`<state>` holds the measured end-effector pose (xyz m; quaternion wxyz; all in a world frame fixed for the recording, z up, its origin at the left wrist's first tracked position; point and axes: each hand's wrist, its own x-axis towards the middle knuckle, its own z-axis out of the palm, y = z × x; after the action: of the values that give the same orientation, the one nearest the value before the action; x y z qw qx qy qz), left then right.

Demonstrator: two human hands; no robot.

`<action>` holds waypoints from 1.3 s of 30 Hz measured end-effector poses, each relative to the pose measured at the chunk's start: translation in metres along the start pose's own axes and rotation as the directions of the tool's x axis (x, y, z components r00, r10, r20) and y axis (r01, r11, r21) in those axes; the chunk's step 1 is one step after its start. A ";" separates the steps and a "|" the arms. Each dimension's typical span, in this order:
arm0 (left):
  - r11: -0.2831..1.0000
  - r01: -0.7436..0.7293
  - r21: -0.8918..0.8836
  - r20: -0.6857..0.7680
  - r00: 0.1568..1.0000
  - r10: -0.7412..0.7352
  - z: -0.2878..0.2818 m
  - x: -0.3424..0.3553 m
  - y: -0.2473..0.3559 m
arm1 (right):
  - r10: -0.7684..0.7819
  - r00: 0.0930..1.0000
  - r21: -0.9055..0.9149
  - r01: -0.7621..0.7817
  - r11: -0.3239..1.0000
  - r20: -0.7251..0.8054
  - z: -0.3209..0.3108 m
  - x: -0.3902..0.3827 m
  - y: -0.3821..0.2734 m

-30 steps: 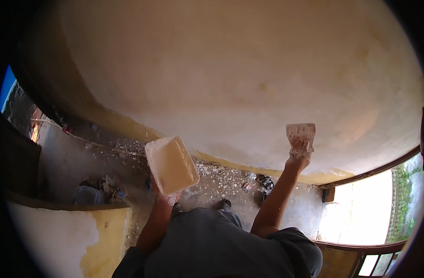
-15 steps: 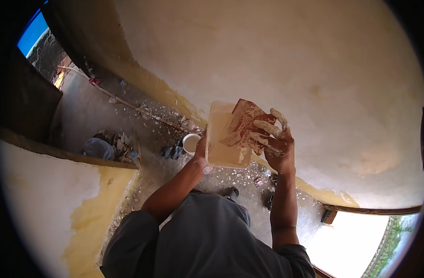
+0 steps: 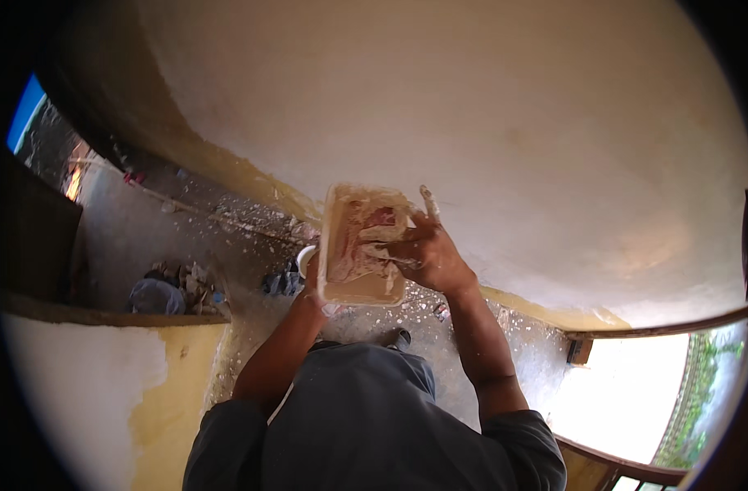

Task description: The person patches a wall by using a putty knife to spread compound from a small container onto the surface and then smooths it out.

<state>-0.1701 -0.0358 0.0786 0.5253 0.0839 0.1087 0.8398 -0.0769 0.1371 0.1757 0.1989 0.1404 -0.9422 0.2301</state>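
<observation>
My left hand (image 3: 314, 282) grips the left edge of a rectangular, putty-smeared tray (image 3: 364, 291), its fingers partly hidden behind it. My right hand (image 3: 427, 258), coated with putty, holds a flat reddish-brown spreader (image 3: 353, 241) against the tray's face. One finger of this hand sticks up away from the spreader, while the others lie over it. Pale wet putty shows along the tray's lower end. Both hands are in front of my body, close to a large plastered wall (image 3: 488, 147).
Behind my left hand, a white bucket (image 3: 303, 259) stands on the floor beside dark crumpled material (image 3: 282, 281). White flecks and debris litter the floor along the wall. A low wall (image 3: 87, 368) rises at left, with a rubble pile (image 3: 195, 285) behind it. A bright opening (image 3: 627, 393) lies at right.
Tray and hands have shifted left in the picture. The spreader, earlier angled across the tray's right side and overhanging it, now lies over the tray's middle. My right hand has moved left with it.
</observation>
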 end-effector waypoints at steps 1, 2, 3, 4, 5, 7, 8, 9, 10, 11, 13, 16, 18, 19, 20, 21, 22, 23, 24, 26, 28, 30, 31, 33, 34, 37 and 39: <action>0.999 0.027 -0.042 -0.018 0.999 -0.027 0.001 0.001 -0.001 | 0.006 1.000 0.014 -0.005 1.000 -0.019 0.000 -0.001 0.000; 0.996 0.048 -0.081 -0.039 0.998 -0.051 0.001 0.001 -0.003 | 0.007 0.999 0.031 -0.006 0.999 -0.037 -0.003 -0.005 0.000; 0.997 0.042 -0.062 -0.056 0.997 -0.045 -0.001 0.004 -0.004 | 0.019 0.997 0.045 -0.015 0.999 -0.074 -0.006 -0.010 0.001; 0.998 0.035 -0.044 -0.071 0.997 -0.038 -0.004 0.007 -0.007 | 0.030 0.993 0.058 -0.024 0.998 -0.110 -0.007 -0.019 0.002; 0.999 0.025 -0.021 -0.095 0.995 -0.027 -0.005 0.009 -0.011 | 0.039 0.988 0.081 -0.027 0.996 -0.147 -0.007 -0.030 0.002; 0.997 0.079 0.000 -0.083 0.993 -0.079 -0.001 0.018 -0.021 | 0.108 0.979 0.051 -0.101 0.994 -0.174 -0.009 -0.057 0.012; 0.995 0.096 0.014 -0.080 0.992 -0.094 0.001 0.021 -0.026 | 0.139 0.973 0.039 -0.135 0.990 -0.185 -0.013 -0.067 0.012; 0.993 0.111 0.027 -0.077 0.991 -0.108 0.002 0.025 -0.031 | 0.159 0.963 0.029 -0.156 0.987 -0.217 -0.017 -0.075 0.008; 0.991 0.125 0.040 -0.074 0.990 -0.122 0.004 0.028 -0.036 | 0.180 0.952 0.062 -0.170 0.984 -0.247 -0.019 -0.083 0.006; 0.989 0.140 0.051 -0.070 0.988 -0.136 0.006 0.029 -0.040 | 0.202 0.940 0.093 -0.183 0.979 -0.276 -0.018 -0.090 0.002; 0.983 0.169 0.073 -0.061 0.985 -0.164 0.009 0.033 -0.047 | 0.211 0.924 0.054 -0.205 0.977 -0.318 -0.023 -0.101 -0.003; 0.973 0.210 0.094 -0.058 0.977 -0.206 0.009 0.031 -0.059 | 0.266 0.837 0.103 -0.248 0.963 -0.478 -0.012 -0.114 -0.010; 0.966 0.233 0.109 -0.054 0.972 -0.229 0.011 0.035 -0.063 | 0.284 0.833 0.054 -0.295 0.954 -0.475 -0.015 -0.120 -0.013; 0.963 0.242 0.117 -0.052 0.970 -0.238 0.011 0.037 -0.065 | 0.293 0.831 0.031 -0.316 0.948 -0.473 -0.017 -0.122 -0.014; 0.963 0.239 0.127 -0.041 0.971 -0.236 0.013 0.041 -0.064 | 0.286 0.834 -0.010 -0.329 0.944 -0.472 -0.020 -0.122 -0.015; 0.963 0.234 0.136 -0.030 0.972 -0.232 0.015 0.045 -0.064 | 0.278 0.838 -0.051 -0.340 0.939 -0.470 -0.023 -0.123 -0.016; 0.963 0.227 0.145 -0.019 0.974 -0.227 0.017 0.049 -0.063 | 0.271 0.842 -0.092 -0.350 0.932 -0.466 -0.025 -0.124 -0.017; 0.966 0.214 0.147 0.001 0.976 -0.216 0.018 0.056 -0.064 | 0.279 0.840 -0.102 -0.365 0.926 -0.466 -0.025 -0.127 -0.018; 0.969 0.199 0.148 0.020 0.979 -0.204 0.020 0.063 -0.066 | 0.290 0.833 -0.089 -0.372 0.924 -0.472 -0.027 -0.128 -0.018; 0.955 0.276 0.109 -0.026 0.961 -0.274 0.016 0.068 -0.065 | 0.333 0.808 -0.027 -0.395 0.918 -0.485 -0.026 -0.129 -0.019; 0.949 0.292 0.121 -0.079 0.956 -0.284 0.001 0.068 -0.063 | 0.323 0.800 -0.075 -0.413 0.908 -0.505 -0.026 -0.129 -0.021; 0.955 0.234 0.180 -0.096 0.971 -0.220 -0.019 0.078 -0.068 | 0.278 0.794 -0.156 -0.420 0.894 -0.540 -0.024 -0.132 -0.020; 0.951 0.227 0.209 -0.092 0.973 -0.211 -0.024 0.075 -0.067 | 0.294 0.761 -0.112 -0.431 0.896 -0.578 -0.022 -0.131 -0.023; 0.944 0.201 0.262 -0.062 0.980 -0.191 -0.008 0.074 -0.071 | 0.309 0.774 -0.114 -0.438 0.892 -0.553 -0.023 -0.133 -0.021; 0.939 0.187 0.287 -0.050 0.982 -0.181 0.001 0.072 -0.074 | 0.318 0.781 -0.113 -0.441 0.890 -0.538 -0.023 -0.134 -0.021; 0.929 0.108 0.354 0.022 0.992 -0.124 0.036 0.067 -0.076 | 0.317 0.768 -0.108 -0.445 0.889 -0.557 -0.023 -0.140 -0.022; 0.926 0.017 0.378 0.106 0.992 -0.062 0.057 0.063 -0.074 | 0.306 0.739 -0.119 -0.461 0.879 -0.600 -0.023 -0.139 -0.021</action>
<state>-0.1193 0.0577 0.1156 0.5217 0.2297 0.2387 0.7862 0.0601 0.1549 0.1413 0.4326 -0.1600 -0.8705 0.1718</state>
